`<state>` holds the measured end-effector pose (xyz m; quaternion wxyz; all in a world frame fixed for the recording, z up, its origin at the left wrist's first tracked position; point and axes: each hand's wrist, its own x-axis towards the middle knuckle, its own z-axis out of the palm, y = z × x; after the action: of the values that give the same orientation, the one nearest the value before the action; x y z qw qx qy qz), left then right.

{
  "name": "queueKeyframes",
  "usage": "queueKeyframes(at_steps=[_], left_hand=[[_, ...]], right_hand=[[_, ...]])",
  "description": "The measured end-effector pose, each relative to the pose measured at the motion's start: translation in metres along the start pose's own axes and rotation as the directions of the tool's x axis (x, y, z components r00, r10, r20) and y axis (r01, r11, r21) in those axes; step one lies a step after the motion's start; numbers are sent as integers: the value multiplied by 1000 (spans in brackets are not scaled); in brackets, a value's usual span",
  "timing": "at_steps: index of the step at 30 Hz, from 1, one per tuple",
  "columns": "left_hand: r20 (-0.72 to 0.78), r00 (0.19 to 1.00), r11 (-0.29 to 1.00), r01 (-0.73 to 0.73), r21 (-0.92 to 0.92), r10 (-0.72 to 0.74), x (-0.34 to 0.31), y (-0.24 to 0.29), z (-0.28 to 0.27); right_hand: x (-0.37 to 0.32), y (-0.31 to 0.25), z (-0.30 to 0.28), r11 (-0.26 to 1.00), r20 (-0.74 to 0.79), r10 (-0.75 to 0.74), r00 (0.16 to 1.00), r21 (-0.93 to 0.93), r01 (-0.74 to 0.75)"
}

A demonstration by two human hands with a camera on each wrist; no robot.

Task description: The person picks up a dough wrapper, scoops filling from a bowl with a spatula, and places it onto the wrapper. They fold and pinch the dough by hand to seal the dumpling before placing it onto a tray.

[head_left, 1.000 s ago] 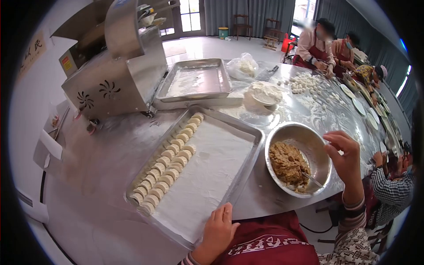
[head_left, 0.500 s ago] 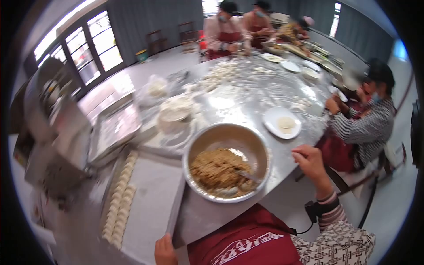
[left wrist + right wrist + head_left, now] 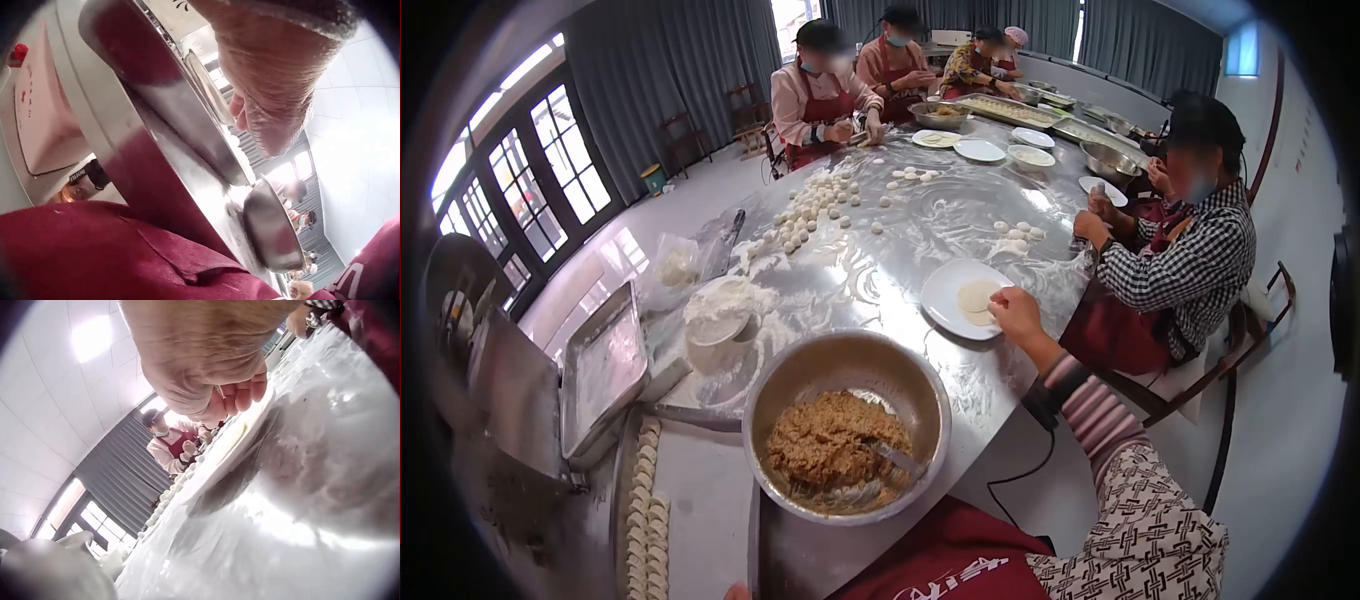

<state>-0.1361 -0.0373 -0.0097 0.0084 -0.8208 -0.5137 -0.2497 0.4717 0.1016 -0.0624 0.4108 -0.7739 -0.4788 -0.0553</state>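
Note:
My right hand (image 3: pixel 1022 318) reaches over a white plate (image 3: pixel 940 290), its fingertips right at the edge of a round dumpling wrapper (image 3: pixel 977 296). In the right wrist view the wrapper (image 3: pixel 234 442) lies flat on the plate below loosely bent fingers (image 3: pixel 244 397), and nothing shows between them. Only a fingertip of my left hand (image 3: pixel 738 592) shows at the bottom of the head view, beside the metal tray (image 3: pixel 710 500). The left wrist view has that hand (image 3: pixel 272 87) above the tray's side (image 3: pixel 162 94), fingers loosely bent. Two rows of dumplings (image 3: pixel 647 510) fill the tray's left part.
A steel bowl (image 3: pixel 847 345) of brown filling (image 3: pixel 830 445) with a utensil stands in front of me. Flour (image 3: pixel 718 310), a second tray (image 3: pixel 605 365) and a steel machine (image 3: pixel 505 390) are at left. Dough pieces (image 3: pixel 820 205) lie farther back. A seated person (image 3: pixel 1190 240) works at right.
The view has swung right. My right hand has gone from above the bowl's right side out to the wrapper on the plate. My left hand has slipped nearly out of the head view.

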Motion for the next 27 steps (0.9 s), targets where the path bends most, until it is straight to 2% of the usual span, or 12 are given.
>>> queueKeyframes(at_steps=[2, 3, 4, 9, 13, 15, 19, 22, 25, 27], left_hand=[[-13, 1000, 1000, 5, -4, -5, 8, 12, 0], [-21, 1000, 1000, 15, -12, -15, 12, 17, 0], [-21, 1000, 1000, 12, -9, -12, 16, 21, -1], [12, 998, 995, -56, -85, 57, 32, 34, -1], [18, 998, 992, -63, -114, 65, 40, 37, 2], [49, 995, 985, -75, -156, 83, 45, 40, 1], [35, 993, 981, -110, -158, 117, 49, 42, 2], [31, 991, 981, -123, -153, 129, 49, 42, 1], [20, 990, 981, -133, -144, 137, 49, 41, 0], [12, 991, 978, -128, -164, 131, 50, 42, -3]], right_hand=[[22, 6, 12, 975, 36, 189, 981, -124, -183], [31, 8, 16, 962, 22, 200, 980, -197, -192], [37, 11, 18, 962, 20, 202, 979, -194, -194], [55, 7, 23, 917, 184, 289, 940, -334, -216], [61, 15, 31, 931, 117, 257, 959, -298, -213], [67, 18, 31, 921, 222, 322, 920, -297, -251], [70, 20, 35, 920, 245, 339, 908, -287, -266], [68, 23, 43, 909, 173, 323, 931, -330, -254], [67, 23, 42, 928, 88, 290, 953, -271, -257], [74, 29, 48, 882, 142, 393, 909, -337, -329]])
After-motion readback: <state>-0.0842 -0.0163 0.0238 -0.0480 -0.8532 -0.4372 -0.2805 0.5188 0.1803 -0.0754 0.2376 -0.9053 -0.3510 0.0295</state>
